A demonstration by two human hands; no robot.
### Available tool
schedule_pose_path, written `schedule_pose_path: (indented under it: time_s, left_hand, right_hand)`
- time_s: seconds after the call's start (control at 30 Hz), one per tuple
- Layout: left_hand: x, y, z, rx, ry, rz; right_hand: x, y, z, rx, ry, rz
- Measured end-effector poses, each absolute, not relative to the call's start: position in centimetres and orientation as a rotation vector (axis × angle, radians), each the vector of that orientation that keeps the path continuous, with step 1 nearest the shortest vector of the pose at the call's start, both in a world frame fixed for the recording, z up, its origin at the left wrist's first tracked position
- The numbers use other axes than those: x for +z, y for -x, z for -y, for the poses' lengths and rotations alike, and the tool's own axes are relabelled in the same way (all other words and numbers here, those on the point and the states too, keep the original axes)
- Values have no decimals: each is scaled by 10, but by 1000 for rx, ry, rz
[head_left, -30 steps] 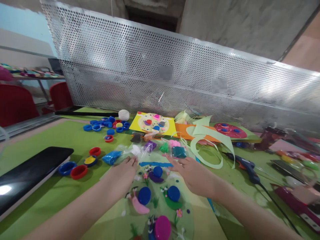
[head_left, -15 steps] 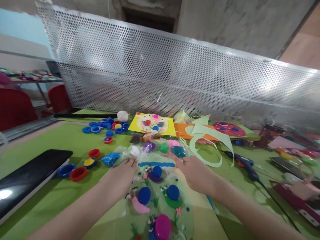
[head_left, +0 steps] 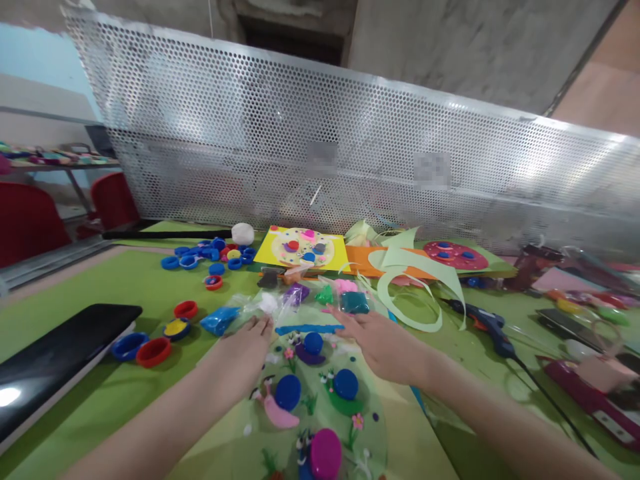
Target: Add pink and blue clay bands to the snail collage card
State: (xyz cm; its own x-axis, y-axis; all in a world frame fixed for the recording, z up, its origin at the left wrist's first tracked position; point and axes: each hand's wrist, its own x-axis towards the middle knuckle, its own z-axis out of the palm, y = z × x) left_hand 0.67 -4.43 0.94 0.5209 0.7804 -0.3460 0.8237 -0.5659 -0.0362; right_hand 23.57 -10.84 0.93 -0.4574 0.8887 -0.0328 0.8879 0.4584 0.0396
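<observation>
A thin blue clay strip [head_left: 310, 329] lies across the top of a pale green craft sheet. My left hand [head_left: 250, 340] rests flat beside the strip's left end, fingers stretched forward near a clear bag with white clay [head_left: 269, 303]. At the strip's right end, the fingertips of my right hand [head_left: 383, 340] reach the strip with the index finger extended; its other fingers are partly hidden. Below the strip sit clay snails with bottle-cap shells: a purple snail [head_left: 310, 350], a pink snail [head_left: 283, 403], a green snail [head_left: 347, 393] and one with a magenta cap [head_left: 326, 453].
Blue clay [head_left: 220, 321] and teal clay [head_left: 354, 302] lie in bags. Red and blue caps [head_left: 154, 352] and a black phone-like device [head_left: 65, 360] are left. A glue gun [head_left: 487, 327] with its cord and paper strips [head_left: 395, 300] lie right. A perforated metal panel [head_left: 300, 133] stands behind.
My right hand has shifted slightly left, its fingertips now over the strip's right end. My left hand stays almost in place. The view has shifted slightly.
</observation>
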Motion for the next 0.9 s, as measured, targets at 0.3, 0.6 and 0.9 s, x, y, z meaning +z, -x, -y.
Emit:
schedule_pose_path:
  time_s: [0.3,0.6,0.9]
  left_hand:
    - [8,-5,45,-433,-2636,-1377]
    - [2,-3,42,-553,-2688,-1364]
    - [9,-5,43,-562,-2643,-1382]
  right_hand:
    - [11,-236,107,338,-1499,-2509]
    - [12,-242,104,559,-1503,-2380]
    - [12,-236,109,321,-1469,-2563]
